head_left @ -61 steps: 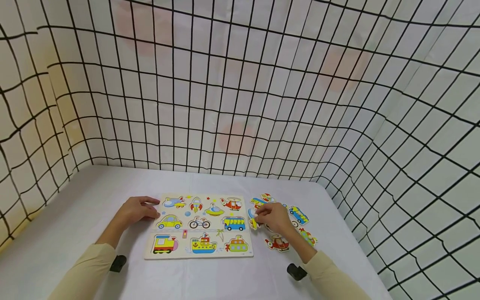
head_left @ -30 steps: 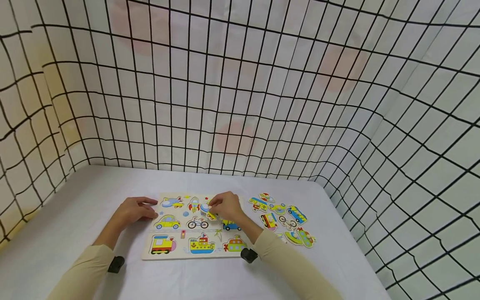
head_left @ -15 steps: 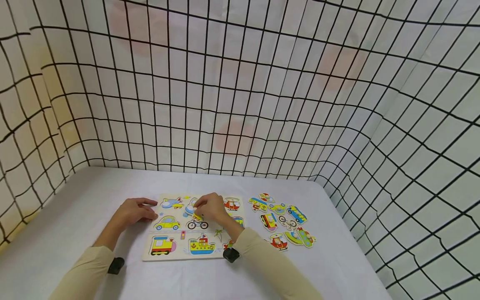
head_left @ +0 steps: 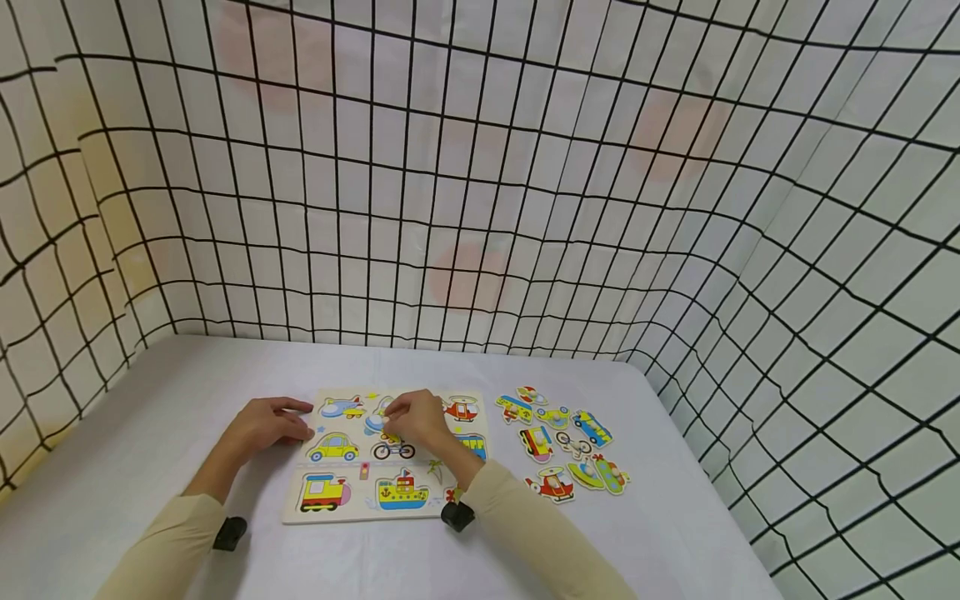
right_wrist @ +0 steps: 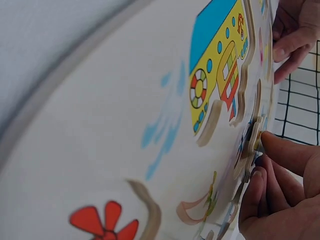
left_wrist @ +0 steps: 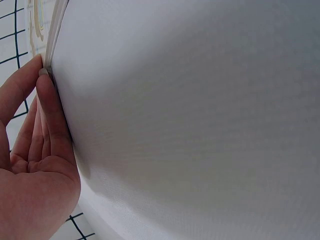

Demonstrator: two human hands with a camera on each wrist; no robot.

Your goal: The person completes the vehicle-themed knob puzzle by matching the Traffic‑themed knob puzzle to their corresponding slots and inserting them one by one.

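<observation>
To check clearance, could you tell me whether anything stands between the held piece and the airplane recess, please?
Nothing visible: the right hand pinches the piece, with only board between it and the airplane recess.

Left hand [head_left: 264, 423] + right hand [head_left: 418, 421] = 2. Board [head_left: 363, 500]: 1. Board slots [head_left: 334, 447]: 9 at least partly visible. Held piece [right_wrist: 254, 137]: 1. Loose: 9, one each bus [head_left: 592, 428], bike [head_left: 574, 445], train [head_left: 536, 444], heli [head_left: 553, 486], sub [head_left: 611, 477], saucer [head_left: 585, 475], car [head_left: 553, 417], rocket [head_left: 532, 395], boat [head_left: 514, 408]. Sleeves [head_left: 161, 542]: 2. Black wrist units [head_left: 457, 517]: 2.
</observation>
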